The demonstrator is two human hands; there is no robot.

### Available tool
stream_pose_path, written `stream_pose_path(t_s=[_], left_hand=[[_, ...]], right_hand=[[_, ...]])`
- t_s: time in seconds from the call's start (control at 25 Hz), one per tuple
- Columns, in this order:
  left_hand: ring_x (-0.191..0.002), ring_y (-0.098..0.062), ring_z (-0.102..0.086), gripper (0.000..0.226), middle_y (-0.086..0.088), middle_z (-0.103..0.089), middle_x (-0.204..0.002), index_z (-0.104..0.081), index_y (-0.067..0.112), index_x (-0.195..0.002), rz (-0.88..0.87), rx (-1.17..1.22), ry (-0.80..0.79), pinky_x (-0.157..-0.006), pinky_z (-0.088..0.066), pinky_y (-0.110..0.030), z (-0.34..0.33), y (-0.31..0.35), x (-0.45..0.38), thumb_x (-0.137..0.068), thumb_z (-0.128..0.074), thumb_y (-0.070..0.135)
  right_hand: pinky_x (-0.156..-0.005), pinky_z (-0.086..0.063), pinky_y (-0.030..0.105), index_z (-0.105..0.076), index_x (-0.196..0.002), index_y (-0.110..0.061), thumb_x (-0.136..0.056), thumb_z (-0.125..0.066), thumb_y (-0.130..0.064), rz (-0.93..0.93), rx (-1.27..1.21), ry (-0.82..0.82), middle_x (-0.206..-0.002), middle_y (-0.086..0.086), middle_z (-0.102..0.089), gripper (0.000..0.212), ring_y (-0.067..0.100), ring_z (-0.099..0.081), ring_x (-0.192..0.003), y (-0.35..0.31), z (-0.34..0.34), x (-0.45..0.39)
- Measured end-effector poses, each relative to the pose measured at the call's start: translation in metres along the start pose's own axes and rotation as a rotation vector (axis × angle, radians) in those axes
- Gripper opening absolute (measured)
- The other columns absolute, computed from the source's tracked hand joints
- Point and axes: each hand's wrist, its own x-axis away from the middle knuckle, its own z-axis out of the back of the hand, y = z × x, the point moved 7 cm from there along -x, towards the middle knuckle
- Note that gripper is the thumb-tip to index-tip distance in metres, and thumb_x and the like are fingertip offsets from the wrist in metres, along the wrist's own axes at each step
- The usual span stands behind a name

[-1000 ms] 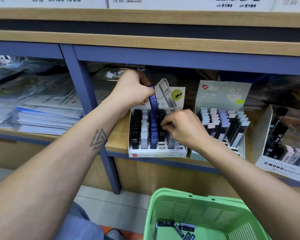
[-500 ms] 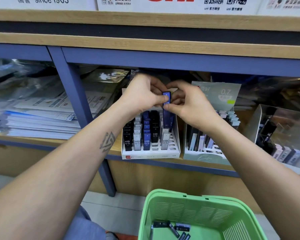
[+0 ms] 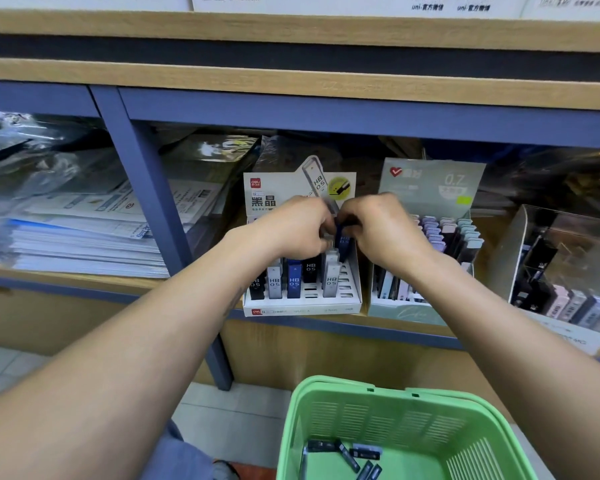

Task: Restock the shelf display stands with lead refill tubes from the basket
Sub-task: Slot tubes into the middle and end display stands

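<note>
A white display stand (image 3: 302,304) on the shelf holds rows of black, grey and blue HB 0.5 lead tubes. Both hands meet over its back right part. My right hand (image 3: 383,233) pinches the top of a dark blue lead tube (image 3: 343,242) that stands in the rightmost column. My left hand (image 3: 297,232) is curled beside it, fingertips at the same tube; whether it grips the tube is hidden. A green basket (image 3: 329,403) below holds several loose dark tubes (image 3: 355,455).
A pale green 0.7 stand (image 3: 430,188) with pastel tubes sits right of the white one, and a clear box (image 3: 565,271) of tubes further right. Stacked papers in plastic (image 3: 77,233) fill the left bay, behind a blue upright post (image 3: 153,209).
Both hands came down from in front of the stand's back card, lowering the blue tube into the right column. The view shifted slightly so the back card shows above the hands.
</note>
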Motion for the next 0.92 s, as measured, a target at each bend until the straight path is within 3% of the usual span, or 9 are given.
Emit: stream_pose_path(t_s=[0.16,0.32,0.48,0.6,0.72,0.84,0.92], left_hand=[[-0.104,-0.025,-0.063,0.029,-0.002,-0.073,-0.109,-0.074,0.021,-0.116,0.000,-0.065,-0.072,-0.093,-0.052,-0.038,-0.012,-0.005,-0.003,-0.091,-0.066,0.032],[-0.101,-0.025,-0.063,0.028,-0.002,-0.073,-0.106,-0.074,0.021,-0.115,0.000,-0.069,-0.073,-0.091,-0.053,-0.039,-0.012,-0.008,-0.005,-0.090,-0.067,0.031],[-0.100,-0.025,-0.063,0.026,-0.003,-0.073,-0.106,-0.075,0.020,-0.112,0.001,-0.065,-0.070,-0.091,-0.053,-0.039,-0.013,-0.010,-0.006,-0.089,-0.067,0.031],[-0.098,-0.026,-0.064,0.024,-0.004,-0.074,-0.103,-0.076,0.018,-0.107,0.003,-0.074,-0.067,-0.089,-0.054,-0.040,-0.014,-0.011,-0.007,-0.088,-0.068,0.030],[-0.097,-0.025,-0.064,0.024,-0.003,-0.073,-0.102,-0.076,0.019,-0.109,0.006,-0.085,-0.070,-0.088,-0.054,-0.040,-0.014,-0.010,-0.006,-0.088,-0.067,0.026],[-0.099,-0.026,-0.064,0.025,-0.003,-0.073,-0.104,-0.075,0.020,-0.110,0.019,-0.086,-0.068,-0.089,-0.054,-0.040,-0.013,-0.010,-0.005,-0.087,-0.066,0.020],[-0.106,-0.026,-0.063,0.030,-0.004,-0.072,-0.111,-0.074,0.020,-0.114,0.038,-0.068,-0.045,-0.092,-0.054,-0.037,-0.011,-0.010,-0.005,-0.087,-0.064,0.016]], right_hand=[[-0.075,-0.057,0.044,-0.073,-0.094,-0.023,-0.085,-0.067,-0.003,-0.002,0.013,-0.027,-0.090,0.010,-0.070,0.023,0.034,-0.066,-0.086,-0.001,-0.007,0.002],[-0.080,-0.058,0.041,-0.075,-0.096,-0.018,-0.084,-0.068,-0.002,-0.036,0.003,-0.114,-0.096,0.013,-0.069,0.021,0.033,-0.066,-0.090,-0.002,-0.006,0.000],[-0.064,-0.050,0.039,-0.065,-0.101,-0.016,-0.087,-0.064,-0.005,-0.018,0.193,-0.002,-0.091,0.016,-0.066,0.018,0.042,-0.064,-0.085,-0.009,-0.005,0.005],[-0.062,-0.042,0.036,-0.070,-0.101,-0.018,-0.085,-0.063,-0.008,-0.025,0.335,0.028,-0.099,0.012,-0.066,0.020,0.041,-0.064,-0.092,-0.014,-0.005,0.005],[-0.074,-0.051,0.040,-0.071,-0.105,-0.016,-0.078,-0.060,-0.008,-0.047,0.286,-0.052,-0.108,0.010,-0.064,0.029,0.038,-0.061,-0.100,-0.007,-0.011,0.002],[-0.092,-0.045,0.042,-0.074,-0.107,-0.020,-0.079,-0.056,-0.008,0.056,0.356,-0.101,-0.113,0.004,-0.066,0.036,0.030,-0.054,-0.109,-0.014,-0.008,0.006],[-0.096,-0.043,0.042,-0.076,-0.108,-0.023,-0.084,-0.055,-0.008,0.081,0.311,-0.047,-0.116,0.002,-0.068,0.035,0.028,-0.054,-0.113,-0.013,0.009,0.008]])
